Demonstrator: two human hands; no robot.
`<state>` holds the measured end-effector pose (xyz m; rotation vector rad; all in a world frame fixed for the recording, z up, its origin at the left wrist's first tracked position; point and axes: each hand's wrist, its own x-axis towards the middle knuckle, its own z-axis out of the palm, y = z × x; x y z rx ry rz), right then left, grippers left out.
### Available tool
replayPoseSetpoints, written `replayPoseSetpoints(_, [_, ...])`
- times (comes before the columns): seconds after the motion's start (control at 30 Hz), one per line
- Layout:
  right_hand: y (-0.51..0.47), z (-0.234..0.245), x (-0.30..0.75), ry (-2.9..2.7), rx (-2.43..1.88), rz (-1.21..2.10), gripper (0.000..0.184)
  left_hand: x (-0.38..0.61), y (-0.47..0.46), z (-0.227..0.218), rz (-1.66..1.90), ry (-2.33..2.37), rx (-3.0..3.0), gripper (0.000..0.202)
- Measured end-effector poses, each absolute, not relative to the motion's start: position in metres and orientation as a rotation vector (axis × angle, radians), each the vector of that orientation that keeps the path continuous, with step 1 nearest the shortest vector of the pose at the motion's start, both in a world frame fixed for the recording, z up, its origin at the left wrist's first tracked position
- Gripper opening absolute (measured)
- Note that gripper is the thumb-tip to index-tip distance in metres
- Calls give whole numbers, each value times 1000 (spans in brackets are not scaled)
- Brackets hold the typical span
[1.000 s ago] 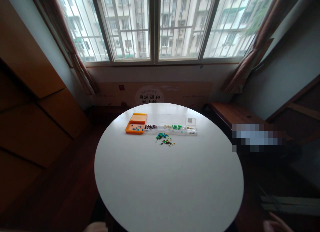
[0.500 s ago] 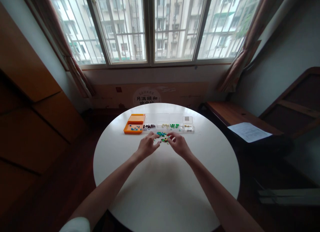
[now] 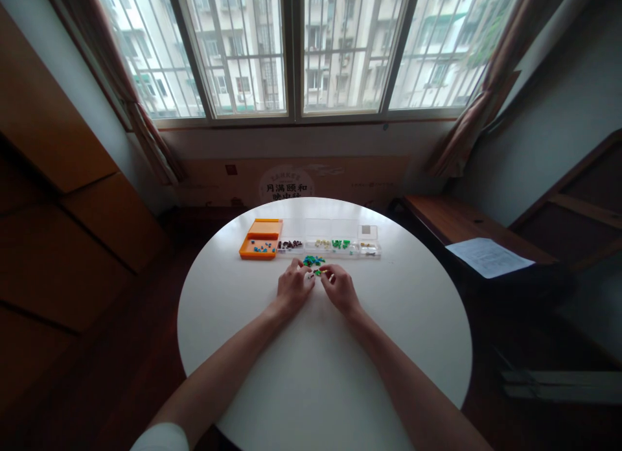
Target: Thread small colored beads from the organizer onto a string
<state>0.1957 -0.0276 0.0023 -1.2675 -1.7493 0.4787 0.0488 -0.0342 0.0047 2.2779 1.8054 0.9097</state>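
Green pieces (image 3: 318, 272), fingers (image 3: 331, 269) (now) closer

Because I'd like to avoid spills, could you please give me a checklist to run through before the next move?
1. Orange box open: ok.
2. Clear compartments beside it open: ok.
3. Left hand at the loose pieces: ok.
4. Right hand at the loose pieces: ok.
5. A piece held in either hand: cannot tell.
6. All pieces contained: not ok; many lie on the table.
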Motion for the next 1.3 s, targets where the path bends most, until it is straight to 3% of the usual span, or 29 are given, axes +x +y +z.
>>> replayPoseSetpoints(0.23, [-32, 2, 188, -1755, -1208, 504, 19, 44, -28, 0, 908, 1729, 2302, 15])
replayPoseSetpoints(0.57, [-35, 4, 186, -1576, -1135, 691, 24, 41, -34, 6, 1310, 1347, 2040, 18])
replayPoseSetpoints(1.03, [-37, 7, 184, -1537, -1008, 808, 25, 42, -25, -1, 1294, 1213, 1680, 32])
replayPoseSetpoints(1.3, [-32, 7, 185, -1510, -1020, 841, 28, 45, -26, -2, 1361, 1188, 1661, 30])
